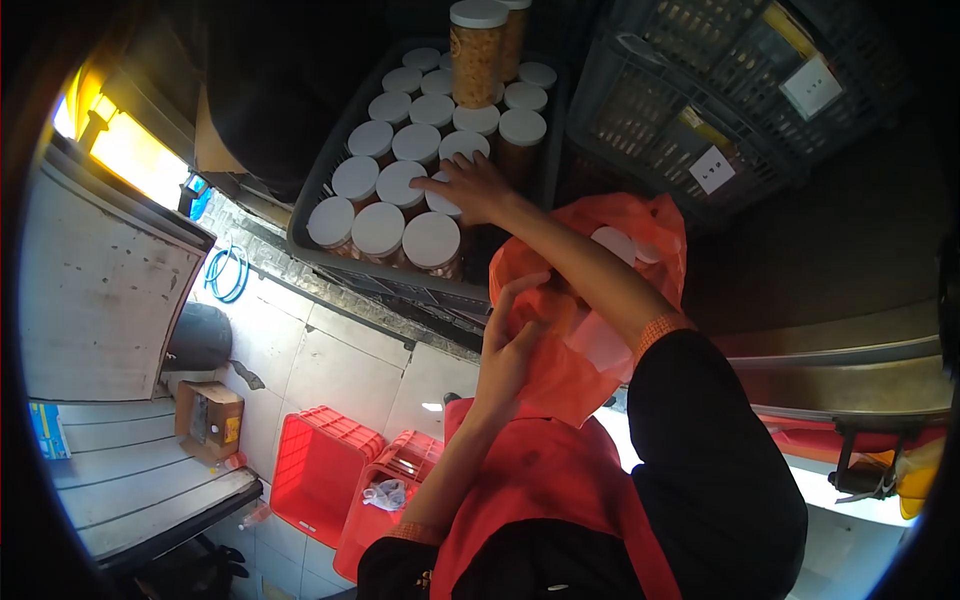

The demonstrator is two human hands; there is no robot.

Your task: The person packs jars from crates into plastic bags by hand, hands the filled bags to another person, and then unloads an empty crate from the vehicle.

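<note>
Covering the lids: right hand, over the right side of the jar crate, fingers spread across the lids; whether they are clamped on a jar cannot be told.
Nearest jar: white-lidded jar, second row from the near edge of the jar crate, right-hand column; directly beneath the right hand and partly hidden by it.
Jar axis: upright, lid uppermost; the fingers meet the top end of the long axis.
Nearer hand: right; the left hand is outside the jar crate, off its near right corner.
Left hand grip: fingers and thumb closed on the edge of the red plastic bag.
Bag position: just beside the near right corner of the jar crate, partly below the right forearm; white lids show inside it. Its support is hidden.
Upper tier: tall jar, upright on the lids at the far end of the jar crate, another jar behind it.
Stacked crates: latticed crates, right of the jar crate, bearing paper labels.
Floor baskets: red baskets, well apart from the jar crate, on its near side.
</note>
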